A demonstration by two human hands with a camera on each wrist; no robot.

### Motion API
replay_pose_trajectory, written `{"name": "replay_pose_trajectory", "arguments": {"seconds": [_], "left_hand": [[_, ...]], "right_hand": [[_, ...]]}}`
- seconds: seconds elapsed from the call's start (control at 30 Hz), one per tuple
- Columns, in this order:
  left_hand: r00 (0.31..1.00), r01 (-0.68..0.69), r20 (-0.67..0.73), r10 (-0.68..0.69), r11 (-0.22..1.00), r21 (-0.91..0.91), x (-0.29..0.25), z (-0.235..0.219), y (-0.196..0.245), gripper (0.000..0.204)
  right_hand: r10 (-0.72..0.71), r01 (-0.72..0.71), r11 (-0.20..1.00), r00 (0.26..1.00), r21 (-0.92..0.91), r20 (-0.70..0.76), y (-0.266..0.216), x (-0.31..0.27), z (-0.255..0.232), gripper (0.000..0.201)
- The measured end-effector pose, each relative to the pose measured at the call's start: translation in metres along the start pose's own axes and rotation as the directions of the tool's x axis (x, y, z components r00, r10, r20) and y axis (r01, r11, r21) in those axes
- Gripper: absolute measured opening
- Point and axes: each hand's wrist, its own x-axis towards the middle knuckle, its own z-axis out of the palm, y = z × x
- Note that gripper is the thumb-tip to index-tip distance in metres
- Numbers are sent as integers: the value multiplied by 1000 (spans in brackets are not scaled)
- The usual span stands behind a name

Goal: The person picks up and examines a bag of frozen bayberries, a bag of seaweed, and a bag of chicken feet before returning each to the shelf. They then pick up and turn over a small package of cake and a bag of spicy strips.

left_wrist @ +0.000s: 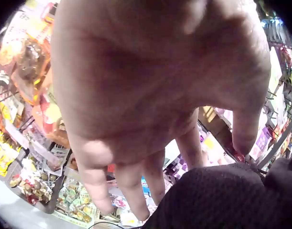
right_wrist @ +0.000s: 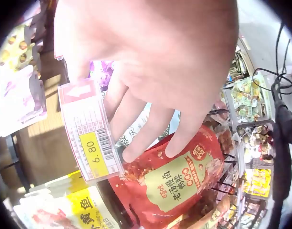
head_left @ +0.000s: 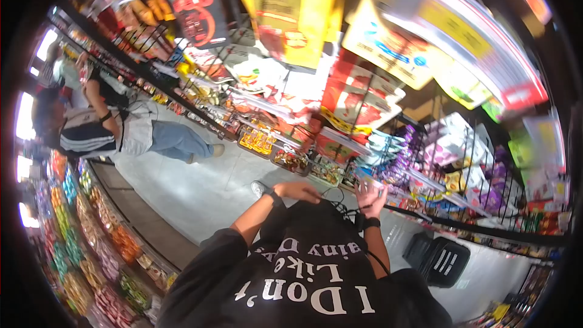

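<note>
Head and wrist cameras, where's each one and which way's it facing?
Head: head-worn, facing forward and down at yellow packets; shows black shirt, left hand, right hand.
Left wrist: worn there, facing left palm and green packets.
Right wrist: worn there, facing right palm and price tag.
Both wrist views share the yellow packets.

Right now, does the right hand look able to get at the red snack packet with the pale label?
Probably yes: two fingertips of the right hand appear at the edge of the red snack packet, with nothing visible between; the price tag stands off to one side.
</note>
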Motion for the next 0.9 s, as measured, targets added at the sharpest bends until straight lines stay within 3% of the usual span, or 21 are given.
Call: {"name": "replay_pose_trajectory", "arguments": {"seconds": [0.1,0.13,0.23,0.3,0.4,0.53,0.63,0.67,0.7,0.77,0.87,0.9], "left_hand": [[981,-96,-178,70,985,-142,-34,24,-34,57],[982,-108,-181,57,952,-286,-33,35,-59,57],[961,-62,-273,-44,929,-366,-63,41,-49,55],[942,-112,-335,-11,932,-344,-75,41,-55,53],[932,-142,-361,18,937,-320,-93,29,-70,53],[922,-132,-388,4,944,-302,-124,11,-91,56],[884,-224,-465,42,912,-343,-139,3,-122,58],[861,-251,-505,62,915,-316,-142,-2,-136,57],[836,-271,-544,73,917,-293,-146,0,-149,57],[761,-379,-634,139,888,-260,-160,-6,-174,56],[741,-362,-671,35,862,-354,-208,-12,-191,56],[690,-400,-723,31,849,-346,-223,-10,-200,55]], "right_hand": [[-11,28,996,982,88,-189,6,-3,3,75],[-3,10,999,989,49,-151,9,-2,1,76],[29,-34,998,994,-46,-103,14,1,-20,77],[77,-86,990,993,-108,-85,18,2,-30,72],[82,-142,927,980,-346,-181,27,15,-53,63],[184,-334,864,905,-376,-382,58,30,-26,30],[268,-368,849,919,-380,-291,68,69,-48,27],[593,-504,758,797,-415,116,68,88,-48,22],[322,-448,770,888,-454,-330,87,84,-22,21],[464,-522,646,848,-557,-256,107,109,-4,22],[465,-570,556,816,-604,-342,160,140,40,21],[467,-585,523,805,-620,-366,182,151,54,21]]}}
